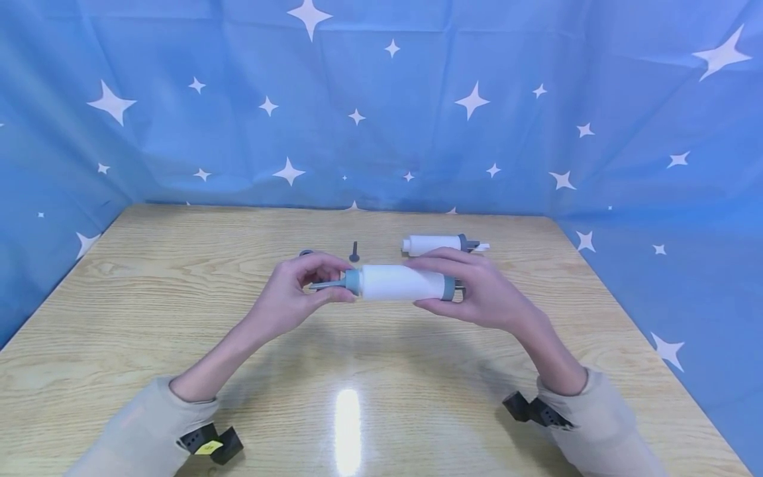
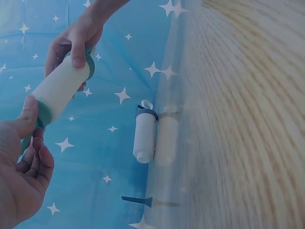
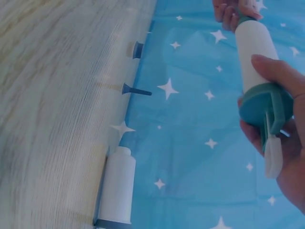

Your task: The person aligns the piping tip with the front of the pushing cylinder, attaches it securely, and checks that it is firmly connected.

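Note:
Both hands hold a white tube with grey-blue end caps [image 1: 401, 283] level above the wooden table [image 1: 381, 371]. My left hand [image 1: 301, 291] pinches its grey-blue nozzle end [image 1: 352, 281], also seen at the nozzle cap [image 2: 44, 114]. My right hand [image 1: 471, 285] grips the other capped end [image 3: 264, 105], from which a white plunger tab [image 3: 273, 157] sticks out. A second white tube [image 1: 434, 244] lies on the table behind the hands, also visible as the tube [image 2: 144, 136] and the tube [image 3: 116, 191].
A small dark nozzle piece [image 1: 354, 252] stands on the table behind the left hand, and a small grey ring [image 1: 306, 252] lies left of it. Blue star-patterned cloth [image 1: 381, 99] walls in the table on three sides.

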Motion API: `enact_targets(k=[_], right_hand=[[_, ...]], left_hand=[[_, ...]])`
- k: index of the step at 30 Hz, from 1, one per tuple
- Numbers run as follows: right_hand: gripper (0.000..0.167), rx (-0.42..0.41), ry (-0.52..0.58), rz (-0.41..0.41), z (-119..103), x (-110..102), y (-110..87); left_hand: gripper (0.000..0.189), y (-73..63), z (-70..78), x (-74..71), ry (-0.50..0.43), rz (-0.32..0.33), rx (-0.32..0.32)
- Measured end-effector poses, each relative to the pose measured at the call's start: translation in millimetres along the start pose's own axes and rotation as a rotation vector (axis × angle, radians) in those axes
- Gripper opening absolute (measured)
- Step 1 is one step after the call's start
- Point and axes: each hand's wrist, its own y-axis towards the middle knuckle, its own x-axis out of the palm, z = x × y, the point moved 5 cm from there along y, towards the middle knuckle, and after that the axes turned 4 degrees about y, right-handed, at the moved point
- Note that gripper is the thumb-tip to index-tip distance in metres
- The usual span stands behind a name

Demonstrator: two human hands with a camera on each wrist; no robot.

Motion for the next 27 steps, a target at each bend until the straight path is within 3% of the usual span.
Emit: enact_targets(k=[5, 14, 22, 27], right_hand=[[0.046, -0.025, -0.003, 0.025, -1.9, -1.1, -0.3], [0.047, -0.016, -0.015, 0.018, -2.2, -0.2, 0.2], [0.054, 0.009, -0.015, 0.008, -0.9, -0.6, 0.5], [0.057, 0.016, -0.019, 0.011, -1.9, -0.9, 0.8]], left_hand=[[0.035, 0.1, -0.7, 1.1, -0.014, -0.010, 0.006], [0.040, -0.5, -0.7, 3.5, -0.140, -0.020, 0.018], [0.036, -1.0, 4.7, 4.1, -0.152, -0.001, 0.087], [0.027, -1.6, 5.3, 4.0, -0.189, -0.006, 0.063]])
